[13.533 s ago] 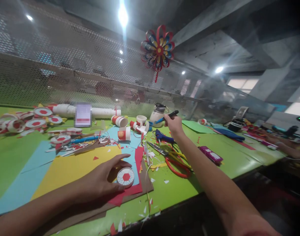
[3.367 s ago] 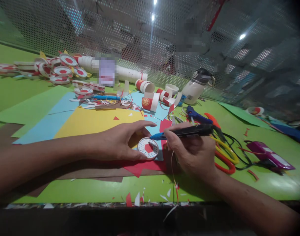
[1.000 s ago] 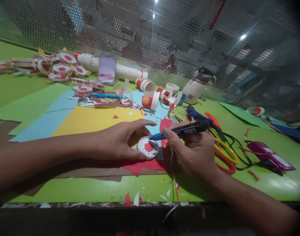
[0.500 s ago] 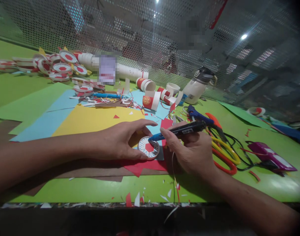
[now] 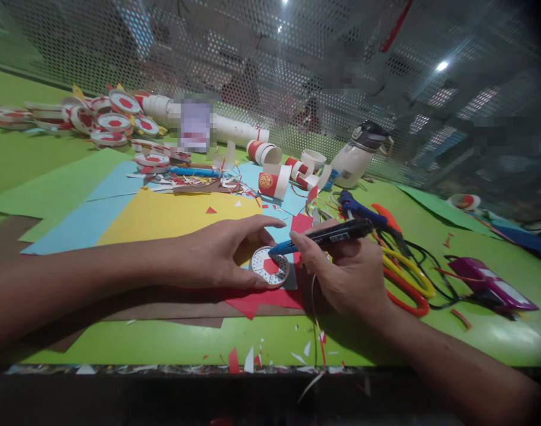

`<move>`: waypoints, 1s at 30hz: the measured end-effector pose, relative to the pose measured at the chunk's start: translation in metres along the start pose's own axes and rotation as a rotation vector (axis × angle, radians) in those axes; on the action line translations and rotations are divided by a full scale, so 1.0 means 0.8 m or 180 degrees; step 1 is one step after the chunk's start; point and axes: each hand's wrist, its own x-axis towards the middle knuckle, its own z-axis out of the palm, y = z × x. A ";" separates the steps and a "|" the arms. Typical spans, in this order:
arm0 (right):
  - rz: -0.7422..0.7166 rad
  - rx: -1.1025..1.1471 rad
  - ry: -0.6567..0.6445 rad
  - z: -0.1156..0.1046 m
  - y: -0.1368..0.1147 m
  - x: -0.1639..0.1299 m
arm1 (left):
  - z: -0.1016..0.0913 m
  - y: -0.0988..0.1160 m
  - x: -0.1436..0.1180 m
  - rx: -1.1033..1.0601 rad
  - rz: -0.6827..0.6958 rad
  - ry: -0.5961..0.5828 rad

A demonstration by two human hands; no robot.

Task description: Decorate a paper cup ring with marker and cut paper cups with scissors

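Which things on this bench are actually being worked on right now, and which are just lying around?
In use:
- left hand steadying the white disc with a red centre
- right hand holding the black pen with a blue tip at the disc's edge
- red paper under the disc

Lying about:
- scissors
- paper cups
- white bottle
- pile of finished discs
- yellow sheet
- purple tool

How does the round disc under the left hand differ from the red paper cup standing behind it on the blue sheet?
The disc lies flat and low on the red paper; the red paper cup stands taller. The left hand steadies the disc while the right hand holds a pen tip at its rim; the cup stands untouched. The disc shows a red hexagon centre; the cup a yellow logo. Both are red and white.
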 end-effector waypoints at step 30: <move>0.0241 0.0250 0.0543 -0.002 -0.012 0.000 | -0.004 0.000 -0.001 0.0540 -0.0120 0.0082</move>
